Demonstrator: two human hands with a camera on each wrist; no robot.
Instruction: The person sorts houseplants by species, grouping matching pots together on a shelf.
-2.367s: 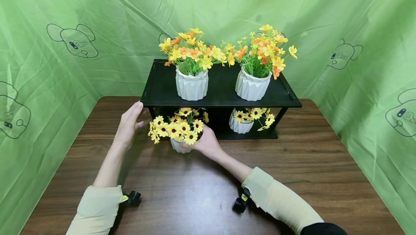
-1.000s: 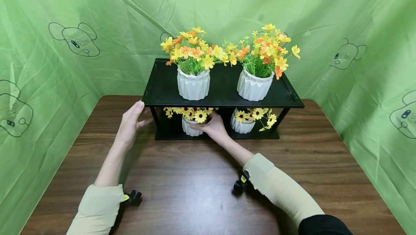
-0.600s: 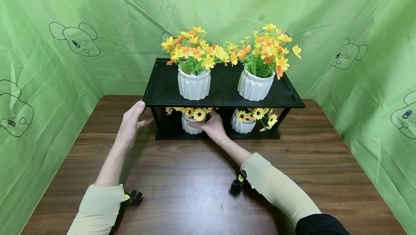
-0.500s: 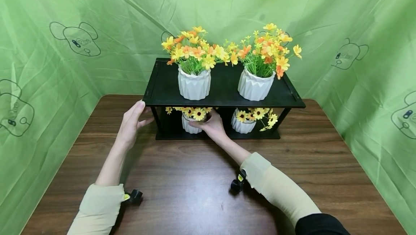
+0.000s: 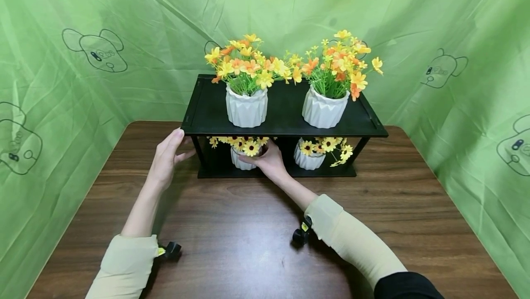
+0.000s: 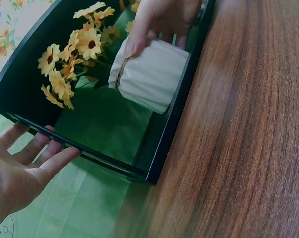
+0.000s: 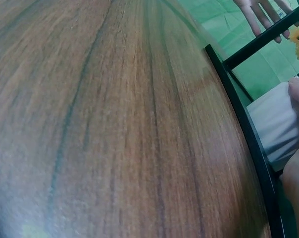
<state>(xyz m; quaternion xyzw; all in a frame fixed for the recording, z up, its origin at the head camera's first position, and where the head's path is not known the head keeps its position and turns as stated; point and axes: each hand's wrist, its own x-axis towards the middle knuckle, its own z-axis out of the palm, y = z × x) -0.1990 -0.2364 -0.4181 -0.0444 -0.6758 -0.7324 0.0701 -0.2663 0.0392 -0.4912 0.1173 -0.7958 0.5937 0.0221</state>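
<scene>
My right hand [image 5: 271, 162] grips a white ribbed flowerpot [image 5: 243, 160] with yellow dark-centred flowers [image 5: 250, 148], its thumb across the near side. This pot stands upright on the lower tier of a black two-tier shelf [image 5: 285, 117], at the left. In the left wrist view the thumb lies on the white pot [image 6: 154, 77], near a cord round its rim; the other fingertips are partly hidden behind it. My left hand [image 5: 164, 158] touches the shelf's left front corner. Fairly straight fingers [image 6: 60, 161] rest against the side bar in the left wrist view.
A second pot of yellow flowers [image 5: 309, 155] stands on the lower tier at the right. Above, two white pots, left [image 5: 246, 108] and right [image 5: 325, 108], hold orange and yellow flowers. The shelf stands on a wooden table [image 5: 248, 234], with green cloth [image 5: 165, 14] behind.
My right hand has carried the pot from in front of the shelf back into the lower tier, then shifted it slightly. The left hand has stayed at the shelf's corner.
</scene>
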